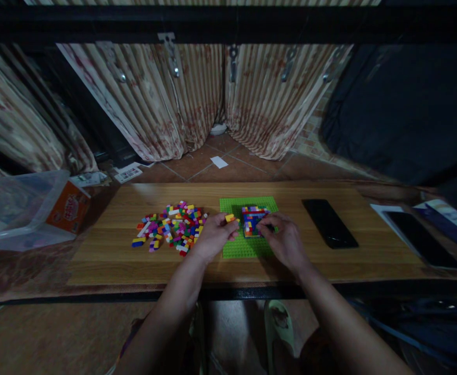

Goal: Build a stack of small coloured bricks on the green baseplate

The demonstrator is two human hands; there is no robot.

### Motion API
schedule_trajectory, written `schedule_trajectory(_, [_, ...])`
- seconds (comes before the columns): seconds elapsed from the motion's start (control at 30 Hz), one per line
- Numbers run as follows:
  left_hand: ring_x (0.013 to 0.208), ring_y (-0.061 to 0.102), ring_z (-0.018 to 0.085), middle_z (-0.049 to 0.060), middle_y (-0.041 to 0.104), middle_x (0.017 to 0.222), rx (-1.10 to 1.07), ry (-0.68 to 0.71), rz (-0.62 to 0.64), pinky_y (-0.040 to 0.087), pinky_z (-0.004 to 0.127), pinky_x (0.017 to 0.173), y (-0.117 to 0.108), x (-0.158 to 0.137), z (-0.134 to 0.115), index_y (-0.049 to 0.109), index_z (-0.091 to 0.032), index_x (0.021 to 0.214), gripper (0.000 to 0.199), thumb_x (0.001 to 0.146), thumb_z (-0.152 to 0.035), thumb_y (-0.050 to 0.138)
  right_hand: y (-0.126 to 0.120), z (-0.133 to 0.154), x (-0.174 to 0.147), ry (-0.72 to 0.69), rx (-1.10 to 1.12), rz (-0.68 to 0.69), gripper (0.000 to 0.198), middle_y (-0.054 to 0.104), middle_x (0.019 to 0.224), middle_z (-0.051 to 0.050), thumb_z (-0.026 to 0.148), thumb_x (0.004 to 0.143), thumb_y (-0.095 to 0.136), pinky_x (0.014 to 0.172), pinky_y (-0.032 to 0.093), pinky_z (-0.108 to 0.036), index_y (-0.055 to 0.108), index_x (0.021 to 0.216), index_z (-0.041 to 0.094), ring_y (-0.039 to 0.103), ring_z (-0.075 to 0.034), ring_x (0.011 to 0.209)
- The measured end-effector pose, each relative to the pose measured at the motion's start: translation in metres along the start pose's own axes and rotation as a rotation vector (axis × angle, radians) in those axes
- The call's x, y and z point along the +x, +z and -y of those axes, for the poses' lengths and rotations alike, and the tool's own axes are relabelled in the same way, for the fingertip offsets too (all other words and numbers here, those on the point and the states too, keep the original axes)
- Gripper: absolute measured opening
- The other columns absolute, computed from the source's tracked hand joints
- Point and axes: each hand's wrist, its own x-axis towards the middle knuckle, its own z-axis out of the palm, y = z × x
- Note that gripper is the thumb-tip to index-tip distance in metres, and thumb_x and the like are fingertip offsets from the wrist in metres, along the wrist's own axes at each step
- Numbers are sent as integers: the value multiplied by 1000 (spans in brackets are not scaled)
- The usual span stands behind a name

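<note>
A green studded baseplate (232,250) lies on the wooden board in front of me. On it stands a low, multicoloured structure of toy bricks (251,221), partly covered by my right hand. My left hand (215,235) is closed at the plate's left edge, with a yellow toy brick (230,217) between its fingers. At the structure's right side my right hand (285,237) has its thumb and fingers pinched together; whatever they hold is too dark and small to name. Left of my left hand spreads a pile of loose toy bricks (177,226) in many colours.
A black phone (329,223) lies on the wooden board (107,260) right of the plate. Another dark phone-like slab (421,238) rests at the far right. A clear plastic bin (21,208) with an orange label stands left. Striped curtains (146,99) hang behind.
</note>
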Motion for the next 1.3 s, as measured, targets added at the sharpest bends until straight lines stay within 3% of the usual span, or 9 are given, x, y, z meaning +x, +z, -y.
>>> schedule_trajectory(0.3, [54, 54, 8, -1, 59, 60, -18, -34, 23, 43, 20, 54, 8, -2, 1, 60, -13, 71, 17, 69, -26, 71, 2, 0, 0, -27, 25, -36, 16, 66, 80, -4, 28, 81, 57, 79, 44, -36, 68, 71, 23, 59, -21, 81])
schedule_trajectory(0.5, [55, 56, 8, 2, 65, 69, 3, -6, 95, 42, 21, 53, 13, -3, -2, 61, -13, 74, 21, 71, -30, 71, -4, 17, -2, 14, 242, -27, 22, 69, 89, -5, 36, 86, 53, 79, 45, -34, 69, 86, 22, 62, -20, 85])
schedule_trajectory(0.73, [55, 59, 9, 1, 65, 70, 27, 40, 176, 44, 20, 52, 18, -4, -2, 60, -14, 80, 26, 71, -36, 71, -3, 25, -4, 169, 488, 106, 23, 69, 74, -3, 38, 82, 57, 69, 45, -29, 70, 78, 19, 61, -17, 72])
schedule_trajectory(1.1, [57, 63, 11, 1, 64, 66, 19, 71, 254, 49, 23, 58, 18, -5, -1, 57, -15, 76, 29, 69, -37, 73, -6, 27, -4, 222, 657, 164, 28, 63, 67, 0, 41, 80, 58, 63, 43, -27, 64, 65, 18, 55, -14, 64])
schedule_trajectory(1.2, [58, 63, 11, 2, 65, 69, 1, 54, 226, 49, 24, 58, 17, -3, -1, 57, -14, 78, 27, 69, -34, 73, -8, 18, -3, 204, 627, 92, 25, 64, 69, -1, 40, 80, 59, 66, 45, -28, 66, 68, 18, 57, -15, 66])
schedule_trajectory(1.3, [58, 62, 11, 2, 66, 69, 8, 48, 169, 49, 23, 58, 13, -1, -1, 58, -14, 77, 23, 70, -31, 72, -15, 5, -2, 115, 373, 7, 22, 67, 75, -4, 38, 81, 59, 71, 45, -31, 69, 74, 19, 60, -18, 72])
